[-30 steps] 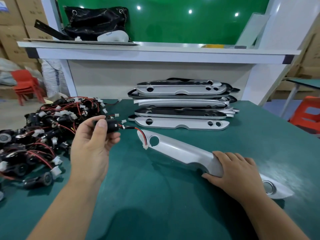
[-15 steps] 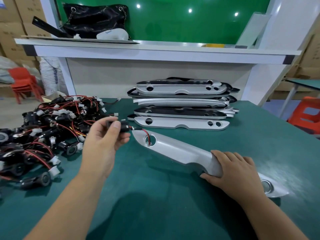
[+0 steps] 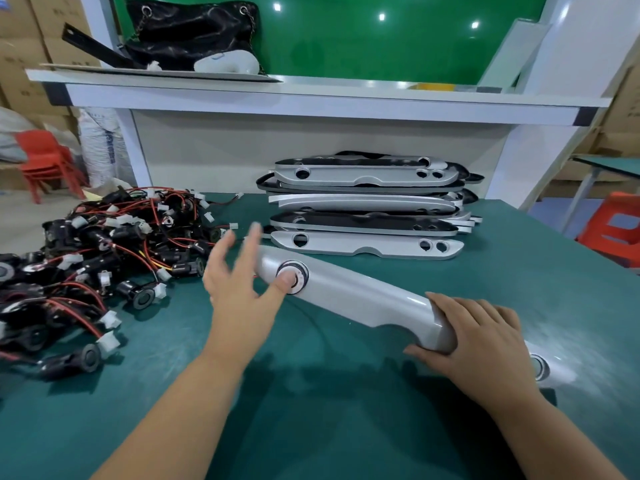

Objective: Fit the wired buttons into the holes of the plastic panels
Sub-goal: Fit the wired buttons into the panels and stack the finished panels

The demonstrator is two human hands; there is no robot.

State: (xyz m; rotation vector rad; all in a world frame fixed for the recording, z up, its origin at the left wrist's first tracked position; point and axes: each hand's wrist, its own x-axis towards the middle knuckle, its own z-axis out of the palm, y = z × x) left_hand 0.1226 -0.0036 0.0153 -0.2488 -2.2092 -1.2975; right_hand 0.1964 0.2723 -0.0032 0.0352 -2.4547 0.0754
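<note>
Left hand: centre of the frame, a little blurred, fingers spread wide and straight; only the thumb tip touches the button.
Button: sits in the round hole near the left end of the panel, its ring showing around the thumb tip.
Panel: long silver piece lying slantwise on the table, from centre to lower right.
Right hand: lower right of centre, fingers curled over the panel's top with the thumb against its near side, gripping it.
Second button: in the panel's right end, just beyond the right hand.
Heap of wired buttons: left of the frame, black bodies tangled with red wires and white plugs.
Stack of panels: upper centre, at the table's back edge.
Shelf: across the top, carrying a black bag at upper left.
</note>
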